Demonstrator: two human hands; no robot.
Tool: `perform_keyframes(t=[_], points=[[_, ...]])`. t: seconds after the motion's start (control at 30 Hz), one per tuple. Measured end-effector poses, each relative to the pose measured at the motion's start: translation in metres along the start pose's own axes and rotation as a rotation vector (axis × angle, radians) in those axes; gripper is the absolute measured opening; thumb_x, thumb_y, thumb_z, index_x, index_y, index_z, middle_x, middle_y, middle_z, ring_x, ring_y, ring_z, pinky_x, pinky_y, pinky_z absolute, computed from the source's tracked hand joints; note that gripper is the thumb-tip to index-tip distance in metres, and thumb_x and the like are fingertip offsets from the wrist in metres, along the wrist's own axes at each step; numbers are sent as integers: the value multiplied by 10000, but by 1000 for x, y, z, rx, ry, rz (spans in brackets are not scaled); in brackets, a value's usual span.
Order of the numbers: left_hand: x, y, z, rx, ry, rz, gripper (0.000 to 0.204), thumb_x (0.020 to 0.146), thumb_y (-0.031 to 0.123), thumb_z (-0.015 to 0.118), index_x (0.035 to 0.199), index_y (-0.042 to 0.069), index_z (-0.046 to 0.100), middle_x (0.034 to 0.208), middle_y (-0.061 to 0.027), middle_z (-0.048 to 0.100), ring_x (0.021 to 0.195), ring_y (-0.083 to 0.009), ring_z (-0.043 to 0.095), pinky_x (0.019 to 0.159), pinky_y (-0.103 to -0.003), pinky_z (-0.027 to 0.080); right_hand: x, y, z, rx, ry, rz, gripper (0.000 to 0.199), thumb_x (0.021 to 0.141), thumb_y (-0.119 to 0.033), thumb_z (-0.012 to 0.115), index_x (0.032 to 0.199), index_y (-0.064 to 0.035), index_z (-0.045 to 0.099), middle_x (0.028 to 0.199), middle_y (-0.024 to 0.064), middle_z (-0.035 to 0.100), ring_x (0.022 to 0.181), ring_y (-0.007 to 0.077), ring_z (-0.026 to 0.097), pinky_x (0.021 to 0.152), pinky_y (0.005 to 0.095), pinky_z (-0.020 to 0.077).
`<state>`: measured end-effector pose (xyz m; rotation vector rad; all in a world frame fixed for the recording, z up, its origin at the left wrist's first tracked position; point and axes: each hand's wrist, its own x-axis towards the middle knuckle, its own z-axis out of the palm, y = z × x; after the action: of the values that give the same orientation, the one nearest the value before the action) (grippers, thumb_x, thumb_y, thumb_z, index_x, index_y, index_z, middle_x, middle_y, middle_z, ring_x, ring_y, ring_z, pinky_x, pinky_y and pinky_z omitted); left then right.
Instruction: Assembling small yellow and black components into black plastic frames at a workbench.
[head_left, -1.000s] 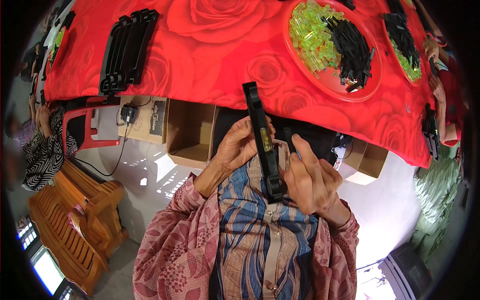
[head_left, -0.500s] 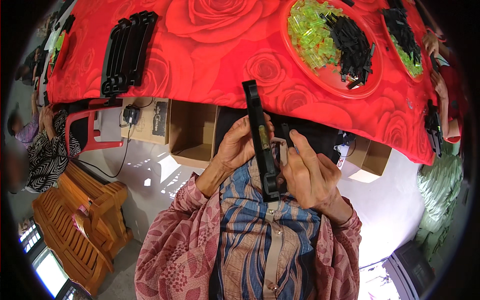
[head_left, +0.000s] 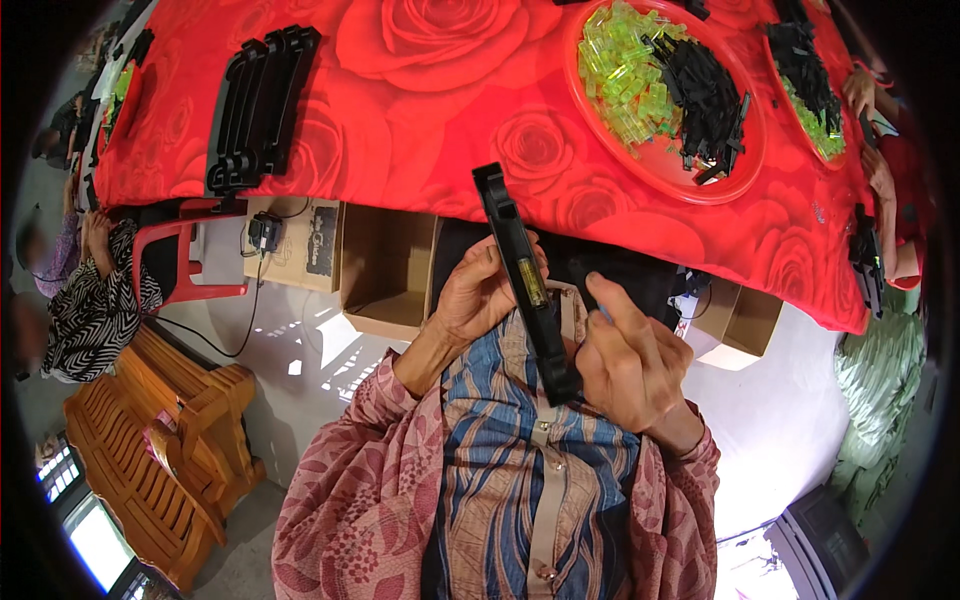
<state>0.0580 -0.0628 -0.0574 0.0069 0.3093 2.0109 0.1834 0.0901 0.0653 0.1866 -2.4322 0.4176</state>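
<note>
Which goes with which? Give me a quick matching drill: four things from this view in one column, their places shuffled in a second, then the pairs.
Things:
1. long black plastic strip
2. stack of black strips
3. green and black small parts
4. open cardboard box

Places:
A. in the round red tray
B. lying on the red rose tablecloth, toward the person's left
C. on the floor under the table edge
D. held between the left hand and the right hand

Pairs: 1-D, 2-B, 3-A, 4-C
</note>
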Motion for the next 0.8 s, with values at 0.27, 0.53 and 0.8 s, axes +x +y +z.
perform_keyframes(t=[0.27,0.53,0.8], points=[[1,2,9,-12,52,9,448,868,183,721,1225,-34,558,1088,-124,621,1091,-243,557,891,-340,525,-2,-10,11,-8,-8,-99,100,762,2,652,838,57,618,990,278,690,493,83,546,429,179,316],[0,-1,4,15,6,39,558,873,286,731,1254,-62,520,1110,-168,646,1032,-265,639,946,-371,510,-3,-13,16,-37,-47,-120,110,754,-17,663,832,48,620,1000,267,695,488,75,530,448,181,327],[-1,-1,4,35,7,52,524,875,255,732,1249,-58,538,1132,-164,641,1044,-265,636,952,-384,512,2,-10,21,-40,-42,-116,106,741,-17,659,816,50,626,1004,264,696,519,76,559,463,183,324]])
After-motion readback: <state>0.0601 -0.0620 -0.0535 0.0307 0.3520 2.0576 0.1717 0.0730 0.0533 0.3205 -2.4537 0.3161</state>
